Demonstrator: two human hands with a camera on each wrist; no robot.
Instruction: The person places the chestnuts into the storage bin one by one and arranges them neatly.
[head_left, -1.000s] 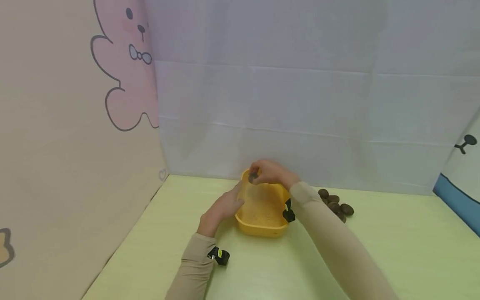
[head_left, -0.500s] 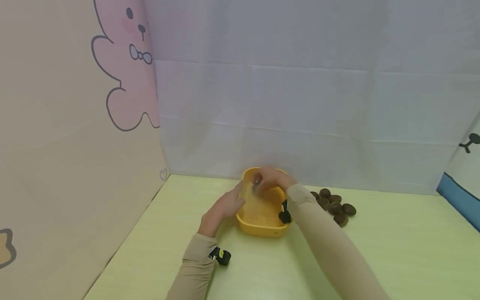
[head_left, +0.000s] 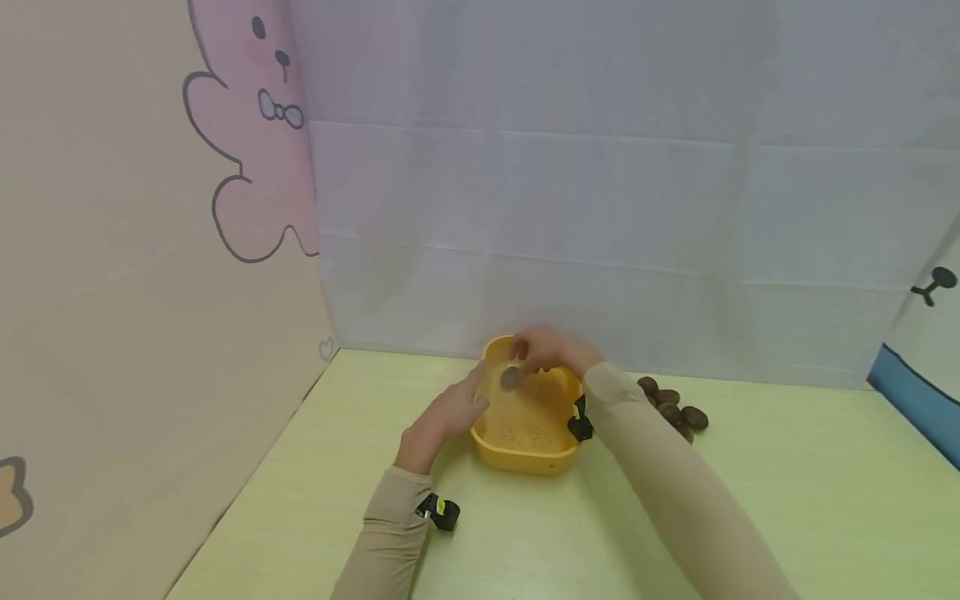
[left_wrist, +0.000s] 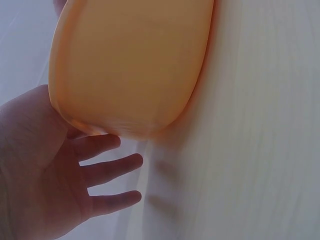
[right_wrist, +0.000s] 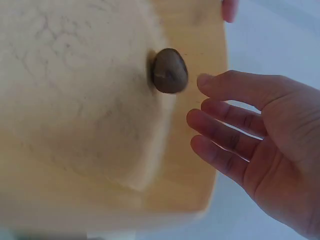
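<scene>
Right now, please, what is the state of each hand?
Left hand: closed, holding the rim of the yellow bin.
Right hand: open, holding nothing, near the brown object.

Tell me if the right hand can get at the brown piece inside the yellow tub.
Likely yes: the right hand hovers close to the brown piece, empty, with nothing visible between them.

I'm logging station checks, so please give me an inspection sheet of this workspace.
Surface: pale yellow-green tabletop.
Job's things: rounded yellow-orange plastic tray; one dark-brown oval piece inside it; pile of similar pieces to its right.
Clutter: nothing seen.
Grips: left hand at the tray's left rim, fingers extended; right hand over the tray, fingers apart from that piece.
Cables: nothing seen.
Surroundings: pale creased fabric backdrop; beige panel with pink cartoon bear at left.
</scene>
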